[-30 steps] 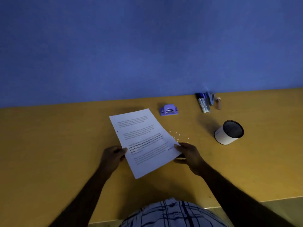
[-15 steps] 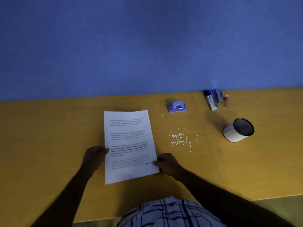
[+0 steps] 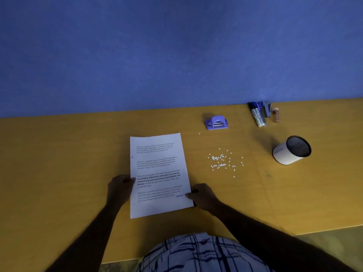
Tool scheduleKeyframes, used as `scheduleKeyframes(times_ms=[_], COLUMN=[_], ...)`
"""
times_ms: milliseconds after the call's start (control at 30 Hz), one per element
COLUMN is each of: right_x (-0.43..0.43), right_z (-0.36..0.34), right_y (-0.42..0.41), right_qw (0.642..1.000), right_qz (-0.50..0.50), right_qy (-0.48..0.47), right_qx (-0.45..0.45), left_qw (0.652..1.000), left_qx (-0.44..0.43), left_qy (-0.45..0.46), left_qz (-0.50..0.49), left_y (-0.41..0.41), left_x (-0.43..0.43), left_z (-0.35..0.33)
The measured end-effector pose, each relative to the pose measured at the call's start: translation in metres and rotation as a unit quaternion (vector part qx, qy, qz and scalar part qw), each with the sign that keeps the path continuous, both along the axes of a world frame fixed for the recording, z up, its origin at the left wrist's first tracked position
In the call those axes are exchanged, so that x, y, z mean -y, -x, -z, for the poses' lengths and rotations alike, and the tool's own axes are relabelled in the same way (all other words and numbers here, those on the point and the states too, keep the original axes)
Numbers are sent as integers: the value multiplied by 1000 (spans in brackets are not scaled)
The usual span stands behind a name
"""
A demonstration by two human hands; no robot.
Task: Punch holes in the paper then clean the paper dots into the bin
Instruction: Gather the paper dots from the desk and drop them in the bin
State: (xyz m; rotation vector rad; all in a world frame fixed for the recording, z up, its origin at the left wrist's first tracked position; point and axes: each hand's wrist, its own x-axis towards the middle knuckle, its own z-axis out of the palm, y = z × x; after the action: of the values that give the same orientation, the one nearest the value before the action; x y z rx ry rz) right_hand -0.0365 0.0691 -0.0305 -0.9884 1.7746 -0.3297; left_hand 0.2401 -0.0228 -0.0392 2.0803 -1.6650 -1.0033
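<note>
Two hands in my feed, both on one sheet. Item one: the paper [image 3: 159,173], a white printed page with several blocks of text, lies lengthwise on the yellow table [image 3: 59,163] straight ahead of the person; I cannot tell whether it rests fully flat or is raised a little. A single small dark mark, which looks like a punched hole, sits close to its left edge. Item two: the left hand [image 3: 119,188] pinches the sheet's left edge at about mid-height, thumb on top, the other fingers curled beneath or beside it. Item three: the right hand [image 3: 202,195] pinches the right edge near the lower corner, thumb tip on the printed face. Item four: the paper dots [image 3: 222,162], a loose scatter of small white specks, lie on the table to the right of the sheet, apart from it, between the sheet and the bin; one stray speck lies farther back, near the punch. Item five: the hole punch [image 3: 217,122], purple, sits behind the dots, near the blue wall [image 3: 157,55]. Item six: the bin [image 3: 290,152], a white cylinder with a dark rim and a dark inside, stands right of the dots. Item seven: a few markers [image 3: 257,115] and a small brownish bottle [image 3: 276,114] lie against the wall, behind the bin. Item eight: a checked shirt [image 3: 196,254] fills the bottom edge.
</note>
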Motion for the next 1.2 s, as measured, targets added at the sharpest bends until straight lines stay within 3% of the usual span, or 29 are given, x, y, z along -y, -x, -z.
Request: scheduleKeyframes(times_ms=[433,600,767,967,1200], right_x=[2,1,-7,-17,-11], right_z=[-7,-9,-8,-2,6], right_y=[13,29,60,99,136], right_qw=[992,983,970,940,937], right_qz=[-83,-82,-69,-72,-96], right_qy=[36,90,169,257,224], right_qx=[-91,-135,-158,-214,-249], left_qw=[997,995,991,979,952], left_qx=[33,24,30,55,78], left_qy=[63,66,112,174,183], left_qz=[5,-70,-65,89,231], left_y=[-8,-21,-11,39,118], left_x=[-7,-19,-32,-36,-22], left_z=[-4,-1,-1,-3,-6])
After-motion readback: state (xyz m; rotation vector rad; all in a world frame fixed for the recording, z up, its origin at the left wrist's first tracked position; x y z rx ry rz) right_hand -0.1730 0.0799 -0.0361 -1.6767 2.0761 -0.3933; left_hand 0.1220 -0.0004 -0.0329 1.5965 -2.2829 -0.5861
